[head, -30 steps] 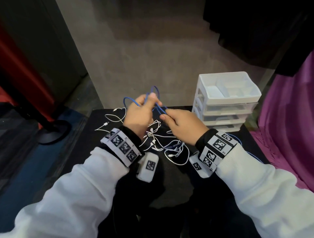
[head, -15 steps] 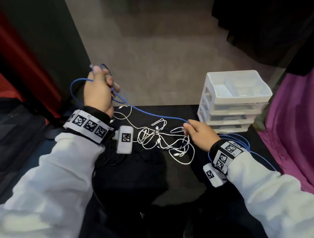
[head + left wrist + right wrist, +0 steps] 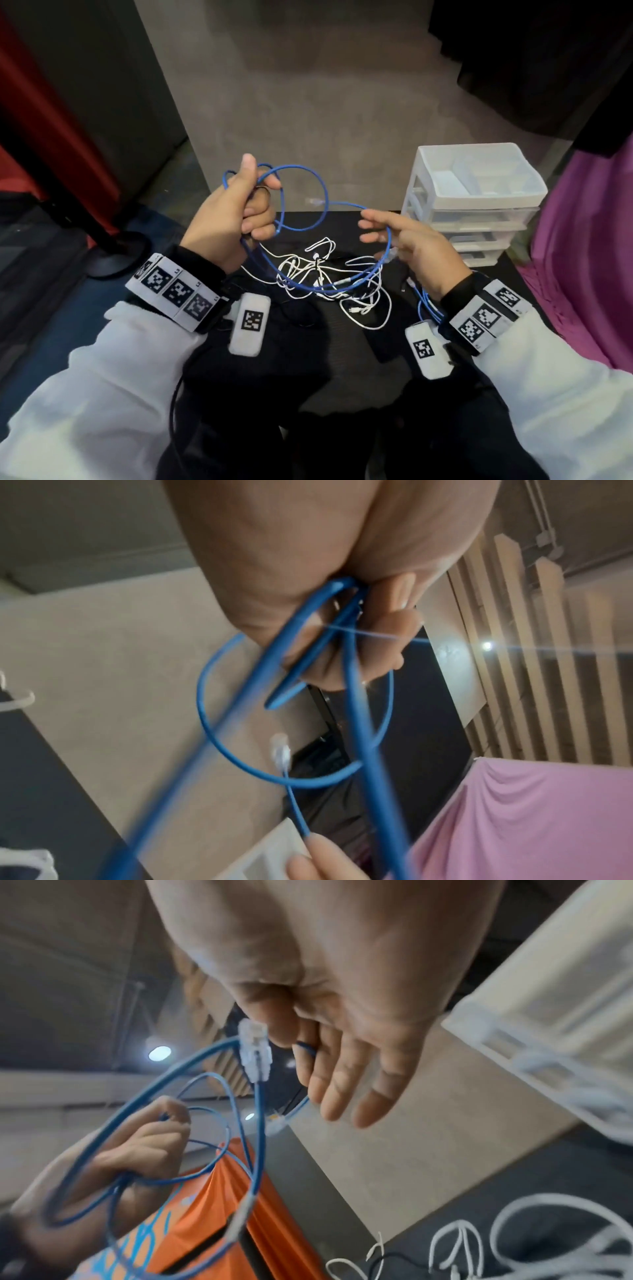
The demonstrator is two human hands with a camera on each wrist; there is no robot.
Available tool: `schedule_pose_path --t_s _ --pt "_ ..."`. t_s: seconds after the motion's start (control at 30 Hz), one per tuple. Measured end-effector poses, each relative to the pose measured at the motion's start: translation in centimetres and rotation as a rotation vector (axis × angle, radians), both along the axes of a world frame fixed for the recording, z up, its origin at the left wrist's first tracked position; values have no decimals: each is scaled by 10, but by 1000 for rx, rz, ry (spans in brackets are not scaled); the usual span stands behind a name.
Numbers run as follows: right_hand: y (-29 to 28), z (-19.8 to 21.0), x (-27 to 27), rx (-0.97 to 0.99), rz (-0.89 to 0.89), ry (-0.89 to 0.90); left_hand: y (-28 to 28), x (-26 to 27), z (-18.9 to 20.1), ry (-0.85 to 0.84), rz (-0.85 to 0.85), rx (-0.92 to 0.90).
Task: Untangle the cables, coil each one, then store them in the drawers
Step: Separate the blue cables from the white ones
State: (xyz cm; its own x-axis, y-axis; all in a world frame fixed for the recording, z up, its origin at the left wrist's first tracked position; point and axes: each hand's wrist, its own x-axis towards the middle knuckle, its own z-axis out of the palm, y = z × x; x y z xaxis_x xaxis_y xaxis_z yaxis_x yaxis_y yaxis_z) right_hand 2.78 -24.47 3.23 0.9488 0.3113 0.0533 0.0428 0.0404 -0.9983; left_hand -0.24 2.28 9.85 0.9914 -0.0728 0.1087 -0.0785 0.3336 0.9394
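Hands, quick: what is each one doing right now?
Left hand: fingers curled round coiled loops of the blue Ethernet cable.
Right hand: fingers straight, cable running under the thumb.

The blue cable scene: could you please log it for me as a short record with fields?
held item: thin blue network cable, partly coiled
left hand: grips the gathered loops
right hand: fingers straight, cable running through by the thumb
table: tangled white cables
storage: white plastic drawer unit, drawers closed

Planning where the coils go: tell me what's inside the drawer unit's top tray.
The top tray shows only white dividers forming bare compartments. The drawers below are shut and frosted, so their contents stay hidden.
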Motion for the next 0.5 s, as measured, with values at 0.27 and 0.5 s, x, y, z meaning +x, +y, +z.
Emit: schedule_pose_path --t_s 0.27,0.5 --pt "-23 -17 -16 319 213 301 -92 -2 -21 202 -456 -235" --pt "-89 -6 -23 255 -112 211 -158 15 -60 277 -422 -109"
